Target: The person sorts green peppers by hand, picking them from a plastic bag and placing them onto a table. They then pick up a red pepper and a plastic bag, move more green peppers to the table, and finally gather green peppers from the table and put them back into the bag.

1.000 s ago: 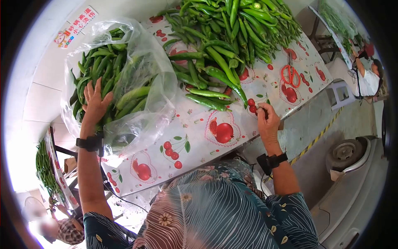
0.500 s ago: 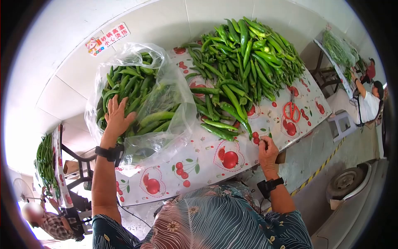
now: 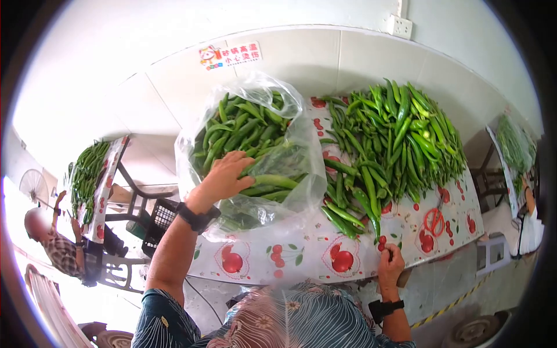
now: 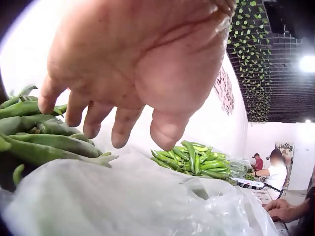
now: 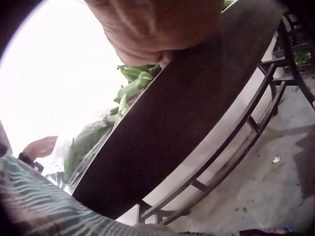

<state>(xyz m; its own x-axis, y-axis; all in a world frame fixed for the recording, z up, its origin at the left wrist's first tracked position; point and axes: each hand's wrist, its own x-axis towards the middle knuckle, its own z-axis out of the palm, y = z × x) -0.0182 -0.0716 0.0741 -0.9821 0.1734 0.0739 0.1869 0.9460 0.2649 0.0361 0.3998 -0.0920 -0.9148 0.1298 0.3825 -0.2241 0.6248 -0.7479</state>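
Observation:
A clear plastic bag [image 3: 313,168] full of green chili peppers [image 3: 238,136] stands on the table. My left hand [image 3: 223,178] reaches over its front, fingers spread over the peppers inside. In the left wrist view that hand [image 4: 133,64] hangs palm down with fingertips close to peppers [image 4: 54,145] and bag film [image 4: 103,196]. At the table's front edge, my right hand [image 3: 391,268] rests with loosely bent fingers by the printed cherries, below the tip of a long pepper. In the right wrist view, its fingertips are mostly hidden behind the hand [image 5: 157,29].
A big heap of long green peppers [image 3: 400,139] covers the table's right half. Red-handled scissors [image 3: 434,222] lie on the patterned tablecloth [image 3: 301,255]. People sit by other tables at far left and right. A black crate [image 3: 159,223] stands left; a stool [image 3: 493,254] stands right.
The head view has tilted up and swung left, showing more wall. My left hand has turned rightward over the bag, its fingers less upright than before. My right hand stays at the table edge.

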